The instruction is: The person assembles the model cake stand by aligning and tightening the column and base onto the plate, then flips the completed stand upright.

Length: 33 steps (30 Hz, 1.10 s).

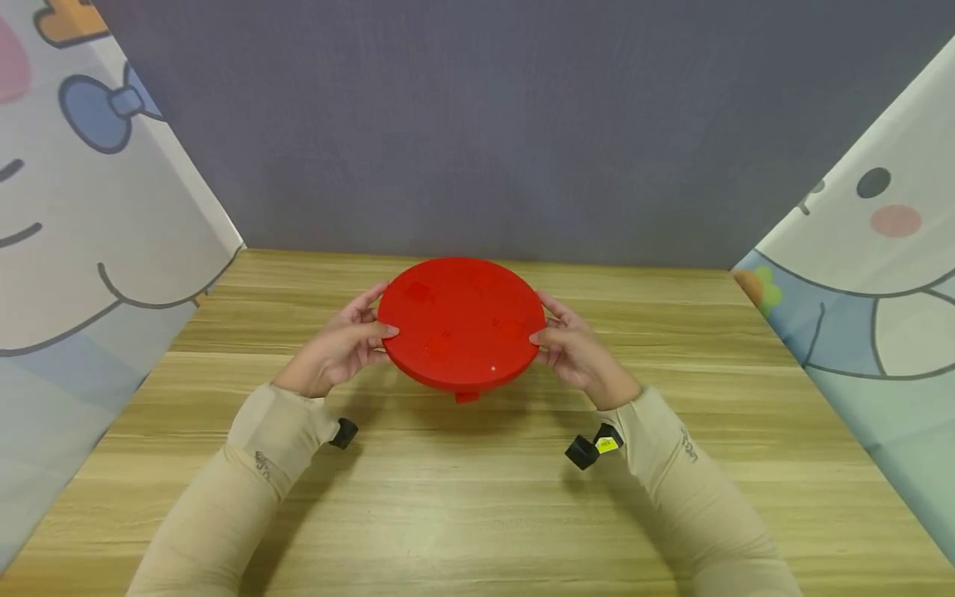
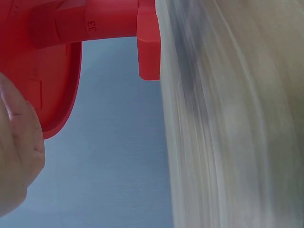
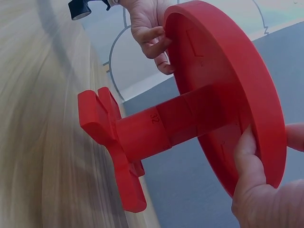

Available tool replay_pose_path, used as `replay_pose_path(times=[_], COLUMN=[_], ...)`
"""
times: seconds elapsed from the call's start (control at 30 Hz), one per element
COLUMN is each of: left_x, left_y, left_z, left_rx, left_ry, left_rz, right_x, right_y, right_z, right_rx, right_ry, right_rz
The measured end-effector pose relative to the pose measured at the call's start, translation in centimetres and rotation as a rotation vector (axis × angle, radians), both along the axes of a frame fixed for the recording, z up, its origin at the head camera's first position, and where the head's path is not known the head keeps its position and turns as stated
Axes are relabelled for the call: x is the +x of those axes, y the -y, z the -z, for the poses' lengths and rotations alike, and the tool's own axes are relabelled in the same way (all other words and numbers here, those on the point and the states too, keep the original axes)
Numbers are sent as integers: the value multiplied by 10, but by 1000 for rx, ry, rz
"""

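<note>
A small red round toy table (image 1: 462,319) is held by its top between both hands, its disc tilted a little toward me in the head view. My left hand (image 1: 339,348) grips the left rim, thumb on top and fingers beneath. On the opposite rim my right hand (image 1: 578,352) pinches in the same way. Below the disc, the right wrist view shows a thick red column (image 3: 156,126) ending in a splayed foot (image 3: 114,135). Part of that foot (image 2: 149,52) also appears in the left wrist view. Whether it touches the wooden surface I cannot tell.
The wooden tabletop (image 1: 448,497) spreads beneath the hands. A grey panel (image 1: 485,124) stands along its back edge, with cartoon-printed sheets (image 1: 97,249) on the left and right. Black wrist camera pieces (image 1: 582,452) stick out under both sleeves.
</note>
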<state>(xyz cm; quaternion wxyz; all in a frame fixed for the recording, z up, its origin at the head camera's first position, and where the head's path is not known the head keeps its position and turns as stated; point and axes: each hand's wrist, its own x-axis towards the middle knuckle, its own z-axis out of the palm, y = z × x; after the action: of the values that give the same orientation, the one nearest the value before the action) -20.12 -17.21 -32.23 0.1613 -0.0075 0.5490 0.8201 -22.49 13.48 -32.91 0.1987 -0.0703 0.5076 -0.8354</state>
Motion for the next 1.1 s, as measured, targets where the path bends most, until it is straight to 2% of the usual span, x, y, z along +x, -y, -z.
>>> replay_pose_path(times=[0.23, 0.5, 1.1], left_x=[-3, -6, -9], left_y=[0, 1, 0], left_z=[2, 7, 16], left_rx=[7, 51, -12], left_ry=[23, 30, 44], left_rz=[10, 26, 31], right_x=[-2, -3, -3], right_y=[-1, -1, -1], right_z=[2, 5, 16], right_rx=[3, 20, 38], right_ry=[-10, -6, -16], right_rz=[-26, -8, -3])
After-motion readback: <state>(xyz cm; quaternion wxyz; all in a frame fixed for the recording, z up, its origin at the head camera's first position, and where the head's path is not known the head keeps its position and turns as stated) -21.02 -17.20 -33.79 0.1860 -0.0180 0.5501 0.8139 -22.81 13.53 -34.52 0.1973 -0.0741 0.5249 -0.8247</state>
